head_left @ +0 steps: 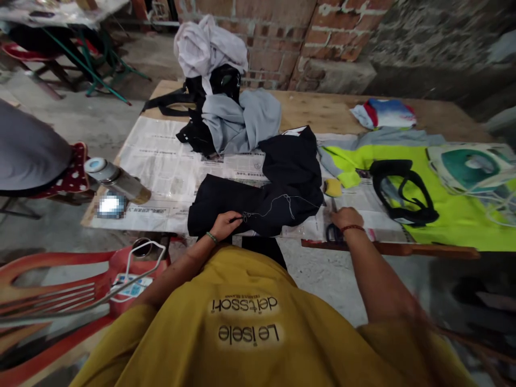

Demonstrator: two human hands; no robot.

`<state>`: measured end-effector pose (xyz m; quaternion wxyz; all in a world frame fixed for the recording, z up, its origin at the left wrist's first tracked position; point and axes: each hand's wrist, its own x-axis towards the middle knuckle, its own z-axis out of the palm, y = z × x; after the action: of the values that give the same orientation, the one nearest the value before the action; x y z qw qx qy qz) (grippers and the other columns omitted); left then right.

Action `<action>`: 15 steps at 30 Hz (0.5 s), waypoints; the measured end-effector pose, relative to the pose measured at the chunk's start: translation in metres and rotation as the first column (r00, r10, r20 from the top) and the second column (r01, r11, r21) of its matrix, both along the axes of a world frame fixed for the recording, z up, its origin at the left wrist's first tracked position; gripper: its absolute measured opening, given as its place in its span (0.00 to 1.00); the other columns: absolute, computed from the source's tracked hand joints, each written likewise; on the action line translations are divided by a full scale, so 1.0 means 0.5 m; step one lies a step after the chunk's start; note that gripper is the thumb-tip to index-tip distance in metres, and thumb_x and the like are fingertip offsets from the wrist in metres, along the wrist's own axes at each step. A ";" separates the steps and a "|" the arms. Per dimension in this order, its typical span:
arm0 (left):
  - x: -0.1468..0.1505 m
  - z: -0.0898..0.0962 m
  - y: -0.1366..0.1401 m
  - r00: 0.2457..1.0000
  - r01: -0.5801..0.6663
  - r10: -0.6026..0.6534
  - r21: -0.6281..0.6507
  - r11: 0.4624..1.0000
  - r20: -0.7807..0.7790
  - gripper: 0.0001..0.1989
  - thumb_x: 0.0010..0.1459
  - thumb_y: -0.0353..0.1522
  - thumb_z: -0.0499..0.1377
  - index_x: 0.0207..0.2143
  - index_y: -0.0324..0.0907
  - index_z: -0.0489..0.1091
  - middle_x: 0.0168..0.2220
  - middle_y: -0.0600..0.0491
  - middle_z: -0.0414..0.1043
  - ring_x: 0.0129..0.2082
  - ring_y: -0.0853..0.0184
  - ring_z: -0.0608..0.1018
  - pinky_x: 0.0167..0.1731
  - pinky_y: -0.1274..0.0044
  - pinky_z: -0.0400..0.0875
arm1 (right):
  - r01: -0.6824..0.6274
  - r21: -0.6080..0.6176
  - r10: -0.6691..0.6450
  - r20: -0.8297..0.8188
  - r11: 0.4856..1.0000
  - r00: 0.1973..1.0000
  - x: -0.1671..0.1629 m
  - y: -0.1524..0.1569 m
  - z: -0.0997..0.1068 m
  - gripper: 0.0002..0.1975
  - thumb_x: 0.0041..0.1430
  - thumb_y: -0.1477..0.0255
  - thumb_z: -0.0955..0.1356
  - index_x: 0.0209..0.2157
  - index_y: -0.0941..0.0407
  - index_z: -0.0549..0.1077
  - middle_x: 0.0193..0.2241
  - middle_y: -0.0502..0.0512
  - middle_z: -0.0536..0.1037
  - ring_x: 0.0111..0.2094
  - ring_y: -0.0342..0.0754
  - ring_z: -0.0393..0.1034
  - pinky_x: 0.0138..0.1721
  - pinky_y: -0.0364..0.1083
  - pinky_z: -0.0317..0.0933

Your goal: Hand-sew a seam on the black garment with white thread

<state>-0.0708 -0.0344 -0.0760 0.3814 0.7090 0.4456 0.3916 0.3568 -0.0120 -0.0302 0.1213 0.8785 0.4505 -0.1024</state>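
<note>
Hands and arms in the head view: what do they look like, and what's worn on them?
They're human, without gloves. The left hand has a dark greenish bracelet at the wrist, the right hand a reddish-brown bracelet. The forearms are bare below the sleeves of a mustard-yellow shirt with dark lettering.
</note>
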 end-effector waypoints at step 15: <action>-0.003 0.010 0.002 0.999 0.041 -0.042 -0.026 0.999 -0.010 0.06 0.53 0.31 0.58 0.31 0.39 0.74 0.31 0.53 0.76 0.32 0.71 0.76 0.36 0.80 0.71 | -0.041 0.611 0.088 -0.047 0.790 0.995 0.040 0.006 0.084 0.16 0.58 0.79 0.57 0.42 0.66 0.72 0.29 0.65 0.72 0.34 0.48 0.68 0.34 0.46 0.59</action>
<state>-0.0724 -0.0336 -0.0713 0.3962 0.7152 0.4379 0.3739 0.3767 -0.0089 0.0119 -0.1812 0.8506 0.4932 0.0201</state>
